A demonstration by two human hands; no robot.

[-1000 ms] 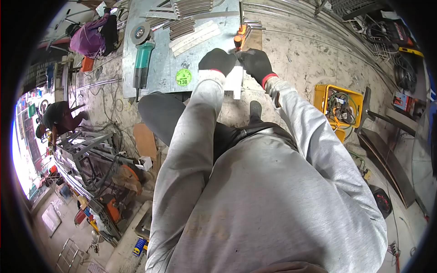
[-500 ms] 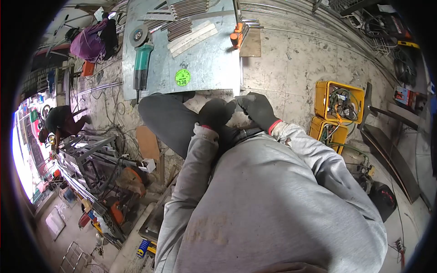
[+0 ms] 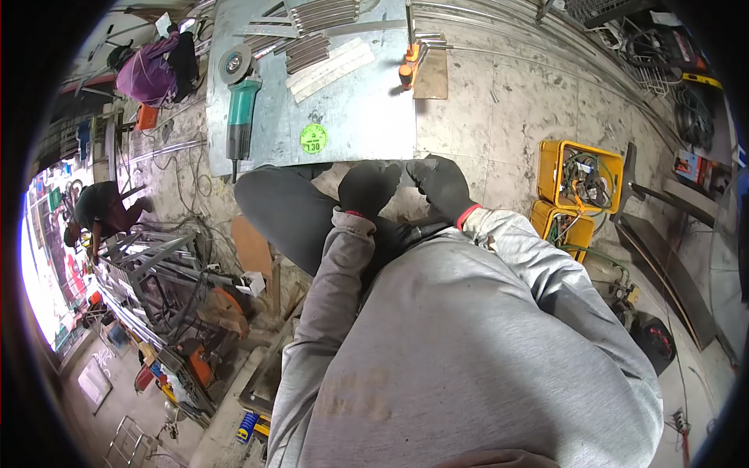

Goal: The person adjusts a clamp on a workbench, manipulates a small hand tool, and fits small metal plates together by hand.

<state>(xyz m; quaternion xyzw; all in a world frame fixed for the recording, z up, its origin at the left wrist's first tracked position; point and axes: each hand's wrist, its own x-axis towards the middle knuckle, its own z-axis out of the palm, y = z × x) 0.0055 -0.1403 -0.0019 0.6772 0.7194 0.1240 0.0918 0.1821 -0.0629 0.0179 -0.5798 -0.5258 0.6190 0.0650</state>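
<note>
My left hand (image 3: pixel 370 186), in a black glove with a red cuff edge, is closed just below the front edge of the metal-topped table (image 3: pixel 367 117). Close on its right, my right hand (image 3: pixel 441 186), gloved the same way, is also closed with its fingertips turned toward the left one. Whatever lies between the fingertips is too small to make out. On the table are a green angle grinder (image 3: pixel 243 109), a round green sticker (image 3: pixel 314 139), a pale flat strip (image 3: pixel 331 70) and several metal bars (image 3: pixel 309 50). An orange clamp (image 3: pixel 409 67) sits at the table's right edge.
Yellow crates (image 3: pixel 581 178) with cables stand on the floor at the right. Long metal rods (image 3: pixel 499 19) lie along the back. A person in purple (image 3: pixel 148 74) is at the upper left, another person (image 3: pixel 101 207) at the far left beside a pile of metal frames (image 3: pixel 160 265).
Both hands have come back from the table's right edge by the clamp toward my body. Over the last half second they have moved only slightly. The long pale piece seen near them earlier no longer shows.
</note>
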